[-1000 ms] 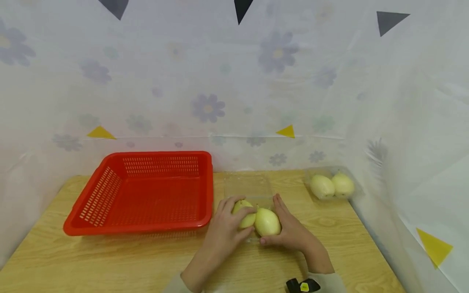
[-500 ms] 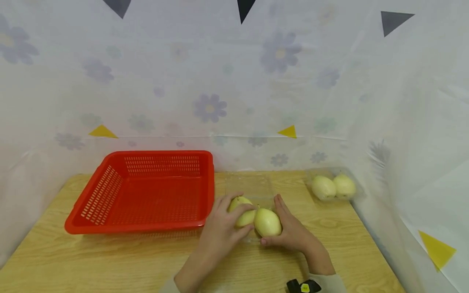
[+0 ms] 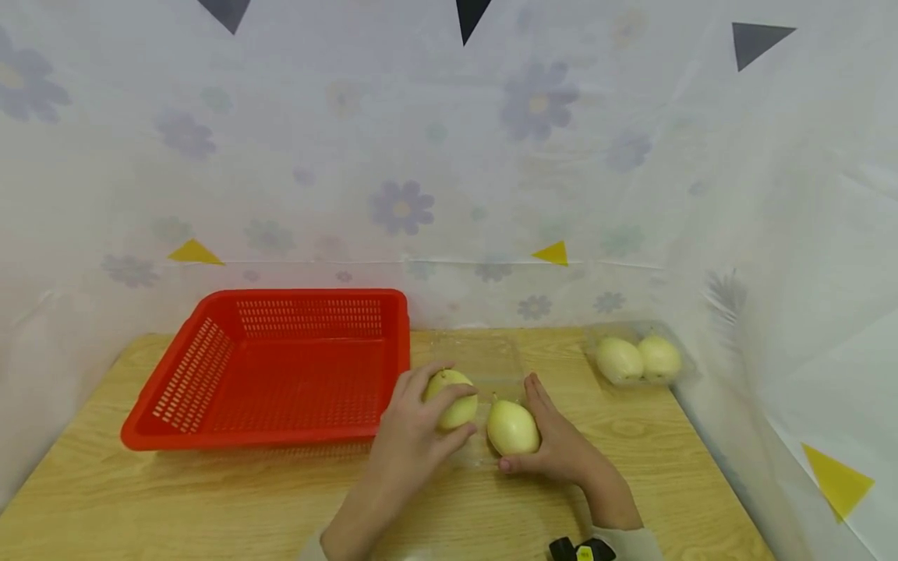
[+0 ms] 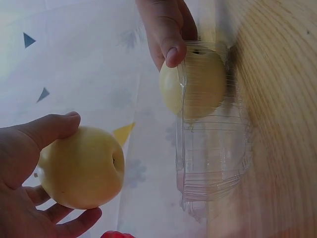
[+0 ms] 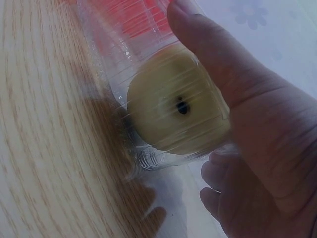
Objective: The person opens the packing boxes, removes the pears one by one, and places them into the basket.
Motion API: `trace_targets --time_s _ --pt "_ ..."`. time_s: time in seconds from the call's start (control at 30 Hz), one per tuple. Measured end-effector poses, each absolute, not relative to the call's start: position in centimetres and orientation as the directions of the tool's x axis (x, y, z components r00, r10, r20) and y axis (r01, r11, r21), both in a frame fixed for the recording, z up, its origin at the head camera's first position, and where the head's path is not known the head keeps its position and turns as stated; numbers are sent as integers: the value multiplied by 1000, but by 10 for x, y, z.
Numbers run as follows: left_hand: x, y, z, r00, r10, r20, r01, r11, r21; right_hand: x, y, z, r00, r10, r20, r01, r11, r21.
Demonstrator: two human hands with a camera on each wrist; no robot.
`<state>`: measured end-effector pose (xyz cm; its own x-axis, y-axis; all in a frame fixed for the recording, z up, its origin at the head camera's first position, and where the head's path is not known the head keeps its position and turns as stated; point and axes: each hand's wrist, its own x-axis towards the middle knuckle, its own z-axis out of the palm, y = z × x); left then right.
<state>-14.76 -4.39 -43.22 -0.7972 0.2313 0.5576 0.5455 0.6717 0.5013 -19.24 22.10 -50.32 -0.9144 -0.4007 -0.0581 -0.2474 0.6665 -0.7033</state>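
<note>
My left hand (image 3: 407, 440) grips a pale yellow pear (image 3: 450, 401), thumb on one side and fingers on the other. In the left wrist view this pear (image 4: 84, 167) is clear of the transparent plastic clamshell box (image 4: 213, 158), raised beside it. A second pear (image 3: 512, 428) sits in the box's right half. My right hand (image 3: 561, 442) holds the box at that end, with the thumb at the near side and the fingers at the far side. Through the ribbed plastic wall, the right wrist view shows that pear's dark blossom end (image 5: 182, 105). The open lid (image 3: 477, 354) lies toward the back.
A red perforated plastic basket (image 3: 305, 382) stands left of the hands. At the back right corner is another clear box (image 3: 596, 331) with two pears (image 3: 620, 360). The wooden table (image 3: 231, 499) meets a flowered white curtain (image 3: 456, 171) behind.
My left hand has drawn its pear up and left, out of the box and away from the other pear. The right hand stays in place on the box.
</note>
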Motion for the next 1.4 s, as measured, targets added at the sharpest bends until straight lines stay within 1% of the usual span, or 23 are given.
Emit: trace_targets --time_s 0.3,0.57,0.9,1.23,1.4 --pt "-150 -54 -429 -800 175 574 522 674 522 -192 221 -503 -913 -405 -42 -260 660 -705" --pt "-156 -66 -426 -789 116 603 504 683 528 -192 220 -503 -913 -406 -34 -265 655 -708" --pt "-157 -71 -424 -821 103 562 470 681 562 -193 221 -505 -912 -408 -36 -266 658 -704" --pt "-161 -84 -422 -808 49 587 453 688 567 -193 222 -506 -912 -409 -37 -270 665 -696" --pt "-162 -93 -419 -824 2 567 410 692 594 -193 222 -505 -912 -407 -48 -263 671 -693"
